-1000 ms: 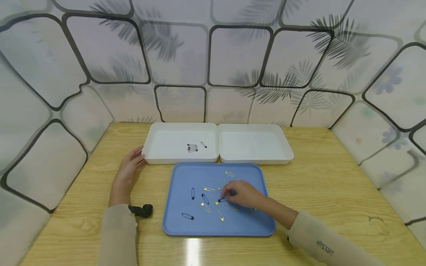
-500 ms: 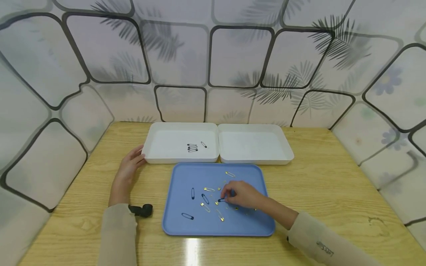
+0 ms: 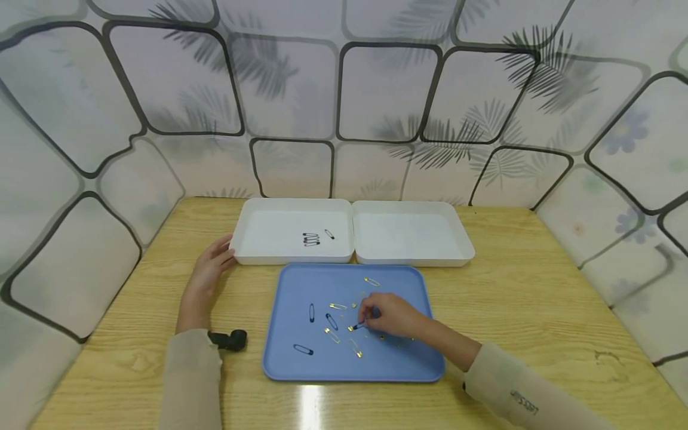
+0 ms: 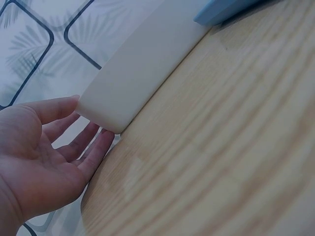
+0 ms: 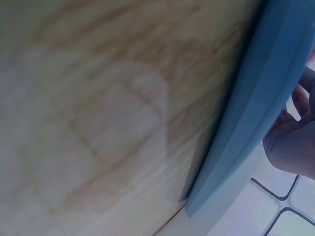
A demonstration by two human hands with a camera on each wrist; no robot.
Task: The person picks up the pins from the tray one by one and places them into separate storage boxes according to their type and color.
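Observation:
In the head view, my right hand (image 3: 394, 314) is over the blue tray (image 3: 279, 364) and pinches a black safety pin (image 3: 358, 326) between thumb and fingertips. Part of that pin is hidden by the fingers. Around it lie gold safety pins (image 3: 338, 306), some behind the hand, and loose black safety pins (image 3: 331, 322) to its left. My left hand (image 4: 47, 157) touches the near left corner of the left white tray (image 4: 133, 69) with its fingers extended. Several black safety pins (image 3: 310, 239) lie inside that tray.
A second white tray (image 3: 414, 261) stands against the right side of the first, with no pins seen in it. Both are behind the blue tray on a wooden table (image 3: 537, 310). A patterned wall covering (image 3: 387, 89) rises at the back and sides.
The black safety pin in my right hand has tilted a little, its dark end now slightly lower. My left hand and the trays have stayed in place.

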